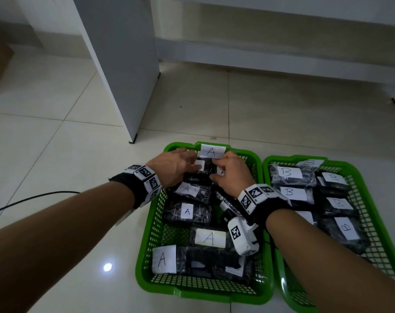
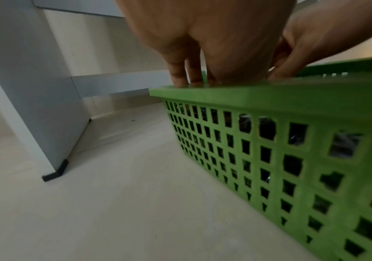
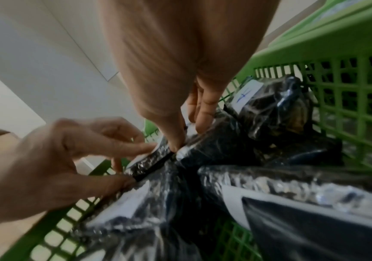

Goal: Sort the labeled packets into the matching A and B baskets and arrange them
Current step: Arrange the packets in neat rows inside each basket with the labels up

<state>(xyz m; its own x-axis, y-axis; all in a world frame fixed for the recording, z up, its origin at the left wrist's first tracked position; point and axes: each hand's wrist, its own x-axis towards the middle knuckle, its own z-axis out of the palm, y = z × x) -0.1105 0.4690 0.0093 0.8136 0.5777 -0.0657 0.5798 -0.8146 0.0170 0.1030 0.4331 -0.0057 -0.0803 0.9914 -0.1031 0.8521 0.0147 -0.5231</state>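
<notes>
Two green mesh baskets sit side by side, touching, on a pale tiled floor (image 1: 56,141). The left basket (image 1: 146,263) carries a paper tag marked A (image 1: 212,151) on its far rim; the right basket (image 1: 372,190) carries a tag marked B (image 1: 309,163) on its far rim.

The left basket holds black plastic-wrapped packets with white labels marked A, among them one at the near left corner (image 1: 163,259), one in the middle (image 1: 210,238) and two further back (image 1: 187,211) (image 1: 187,189). The right basket holds similar packets labelled B (image 1: 286,172) laid in two rows.

Both hands reach into the far end of the left basket. The left hand (image 1: 171,170) has its fingers curled around a black packet (image 1: 199,166) at the far left. The right hand (image 1: 231,175) pinches the neighbouring packet (image 3: 214,146) between thumb and fingers. The two hands almost meet; the right wrist view is blurred, so the exact grip of each finger is hard to make out.

Each wrist wears a black strap with white blocks printed with square black-and-white markers (image 1: 146,179) (image 1: 251,196). A white cabinet panel (image 1: 124,75) stands on the floor beyond the baskets, and a black cable (image 1: 33,197) runs across the tiles on the left.
</notes>
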